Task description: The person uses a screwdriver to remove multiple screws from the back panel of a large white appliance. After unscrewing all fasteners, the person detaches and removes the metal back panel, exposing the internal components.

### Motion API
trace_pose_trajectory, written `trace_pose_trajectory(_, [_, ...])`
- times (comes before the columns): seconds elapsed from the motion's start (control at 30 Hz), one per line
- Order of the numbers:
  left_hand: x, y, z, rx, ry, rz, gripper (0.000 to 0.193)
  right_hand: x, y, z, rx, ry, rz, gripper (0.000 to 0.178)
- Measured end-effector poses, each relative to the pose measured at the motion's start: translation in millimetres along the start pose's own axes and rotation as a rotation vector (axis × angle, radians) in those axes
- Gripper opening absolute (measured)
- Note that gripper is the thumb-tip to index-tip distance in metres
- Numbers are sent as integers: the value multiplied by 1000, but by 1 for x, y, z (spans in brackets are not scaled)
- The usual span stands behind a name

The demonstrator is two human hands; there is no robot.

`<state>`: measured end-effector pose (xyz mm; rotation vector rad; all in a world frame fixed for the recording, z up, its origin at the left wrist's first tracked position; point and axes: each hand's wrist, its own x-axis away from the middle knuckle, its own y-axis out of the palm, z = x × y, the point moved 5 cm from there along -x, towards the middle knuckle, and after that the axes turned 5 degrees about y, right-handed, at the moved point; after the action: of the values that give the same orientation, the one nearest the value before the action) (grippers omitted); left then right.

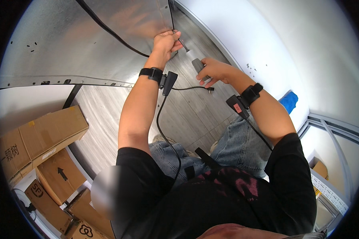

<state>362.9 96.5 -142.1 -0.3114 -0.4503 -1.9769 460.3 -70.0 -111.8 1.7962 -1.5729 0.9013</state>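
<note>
My right hand (217, 71) grips the grey handle of a screwdriver (197, 65), fingers curled around it. Its thin dark shaft points up and left to the edge of a large metal panel (107, 36). At that edge, my left hand (167, 43) is closed, thumb and fingers drawn together around the shaft's far end. What they pinch there is hidden, and so is the screwdriver's tip. Each wrist wears a black strap with a black cabled device, the left one (169, 83) and the right one (237, 106).
A thick black cable (111, 34) crosses the panel. On the grey wood-look floor (187, 107) lies a thin cable end (210, 89). Cardboard boxes (54, 133) are stacked at lower left. A white wall (267, 44) rises on the right, with a blue item (289, 102) by it.
</note>
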Motion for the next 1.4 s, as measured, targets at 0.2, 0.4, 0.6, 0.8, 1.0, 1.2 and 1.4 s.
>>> trace_pose_trajectory(0.2, [6,4,-3,23,5,17,12,-4,-10,13,48,-70,117,45])
trace_pose_trajectory(0.4, [37,28,-2,-18,32,21,11,21,-6,34,150,-65,63,59])
trace_pose_trajectory(0.6, [68,58,-9,-43,82,43,7,62,-13,63,-96,-82,69,57])
trace_pose_trajectory(0.8, [91,81,-4,-2,83,9,19,77,-23,79,84,-97,14,56])
trace_pose_trajectory(1.0, [85,74,12,124,67,-37,26,74,-30,62,182,-134,185,58])
trace_pose_trajectory(1.2, [53,46,14,78,75,78,24,44,-23,34,229,-80,200,48])
trace_pose_trajectory(1.4, [9,24,-5,171,13,103,20,7,-28,27,237,-39,240,47])
